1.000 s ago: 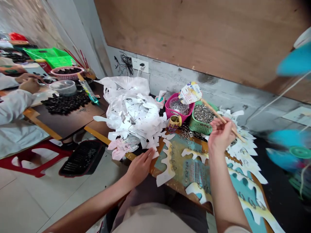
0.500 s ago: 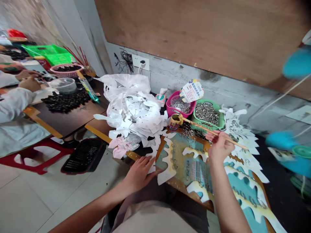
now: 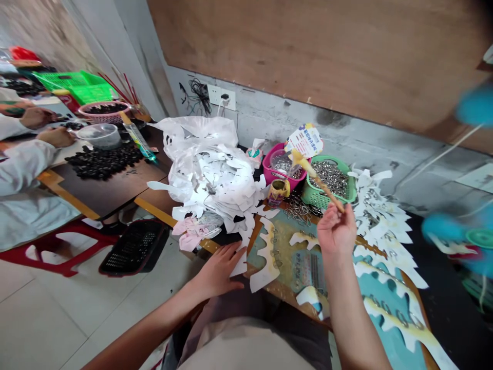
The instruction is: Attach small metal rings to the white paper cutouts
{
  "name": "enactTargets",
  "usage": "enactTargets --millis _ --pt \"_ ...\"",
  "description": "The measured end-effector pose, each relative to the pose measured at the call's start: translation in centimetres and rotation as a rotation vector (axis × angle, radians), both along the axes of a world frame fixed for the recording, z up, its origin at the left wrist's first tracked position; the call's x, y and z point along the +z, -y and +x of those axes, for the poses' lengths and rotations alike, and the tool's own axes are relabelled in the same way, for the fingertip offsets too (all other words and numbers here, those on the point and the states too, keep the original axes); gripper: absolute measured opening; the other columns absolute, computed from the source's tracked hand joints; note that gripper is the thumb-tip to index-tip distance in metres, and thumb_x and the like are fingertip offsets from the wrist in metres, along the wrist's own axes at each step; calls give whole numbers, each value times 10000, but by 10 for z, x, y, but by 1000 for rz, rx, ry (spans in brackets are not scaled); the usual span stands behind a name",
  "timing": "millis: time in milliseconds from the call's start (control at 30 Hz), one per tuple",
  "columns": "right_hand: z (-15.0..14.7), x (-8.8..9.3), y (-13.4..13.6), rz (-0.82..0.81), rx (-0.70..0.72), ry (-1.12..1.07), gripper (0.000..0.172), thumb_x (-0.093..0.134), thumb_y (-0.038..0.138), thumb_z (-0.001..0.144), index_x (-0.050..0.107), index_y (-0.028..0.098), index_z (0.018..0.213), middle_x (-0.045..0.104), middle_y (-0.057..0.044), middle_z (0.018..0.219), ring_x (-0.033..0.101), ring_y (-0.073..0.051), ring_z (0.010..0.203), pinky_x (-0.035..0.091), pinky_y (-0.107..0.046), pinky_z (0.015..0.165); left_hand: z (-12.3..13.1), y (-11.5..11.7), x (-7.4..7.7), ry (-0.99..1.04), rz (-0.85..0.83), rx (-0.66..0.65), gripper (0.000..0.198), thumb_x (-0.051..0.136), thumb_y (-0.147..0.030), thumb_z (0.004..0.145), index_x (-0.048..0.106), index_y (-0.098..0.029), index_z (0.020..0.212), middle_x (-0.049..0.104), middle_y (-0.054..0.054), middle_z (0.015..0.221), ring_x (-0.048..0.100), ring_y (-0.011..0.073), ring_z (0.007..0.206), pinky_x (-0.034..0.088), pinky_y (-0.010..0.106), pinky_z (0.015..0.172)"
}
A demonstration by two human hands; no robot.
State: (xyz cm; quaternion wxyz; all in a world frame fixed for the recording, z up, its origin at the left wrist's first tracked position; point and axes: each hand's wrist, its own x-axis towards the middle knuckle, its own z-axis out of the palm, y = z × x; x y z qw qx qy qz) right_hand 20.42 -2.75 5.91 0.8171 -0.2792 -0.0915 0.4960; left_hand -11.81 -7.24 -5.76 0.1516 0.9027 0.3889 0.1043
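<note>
Right hand [image 3: 336, 231] pinched yellow-tipped wooden stick [image 3: 318, 178]; left hand [image 3: 217, 272] lay open on white paper cutout [image 3: 239, 264]. Many cutouts [image 3: 215, 180] heaped on plastic bag [image 3: 200, 132]; green basket [image 3: 310, 196] held plentiful metal rings [image 3: 328, 178].

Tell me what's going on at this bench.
A person's right hand holds up a thin wooden stick with a yellow-coated tip, while their left hand lies on a white paper cut-out. Close by are a small yellow-smeared can, a green basket of metal rings and a bagged heap of white cut-outs. At far left, a co-worker's hands are near piled black pieces.
</note>
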Motion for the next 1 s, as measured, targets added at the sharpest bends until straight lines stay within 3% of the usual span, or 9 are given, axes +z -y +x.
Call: enactTargets --millis 167,300,400,533,733,1000 --pt "-3 31 10 111 -4 -8 313 528 369 966 686 126 848 728 -17 709 700 -52 578 566 -69 551 -2 -3 -7 5 88 -66 534 529 -328 938 397 -177 1434 480 184 1455 448 314 1357 362 536 1119" --pt "-1 26 8 47 -57 91 248 595 340 930 680 128 835 724 -7 678 683 -43 539 549 -50 540 5 -5 -9 58 153 -5 388 404 -254 1001 472 -180 1376 576 146 1365 556 266 1256 428 492 1082" --pt "-10 7 16 -49 -115 245 208 665 335 875 665 144 793 715 10 641 665 -54 499 554 -78 515 11 -3 -7 40 172 -11 396 424 -230 988 475 -151 1373 577 156 1362 556 270 1255 427 493 1080" --pt "-39 -29 45 -203 -130 483 239 744 364 795 637 150 793 721 -9 636 692 -121 534 574 -175 500 19 5 -5 -31 196 -20 372 439 -210 977 512 -127 1332 603 160 1327 544 281 1267 404 498 1088" --pt "-81 -81 84 -305 -164 825 305 670 446 854 587 180 729 727 -40 675 702 -186 566 604 -312 571 37 16 -2 -98 191 32 366 465 -211 963 516 -121 1314 601 175 1322 543 284 1267 372 494 1100" --pt "-98 -113 105 -344 -167 1173 295 584 404 922 582 197 712 738 -69 712 715 -201 632 589 -310 618 50 23 8 -59 163 115 374 438 -322 992 517 -93 1278 601 209 1285 554 299 1235 394 493 1075"
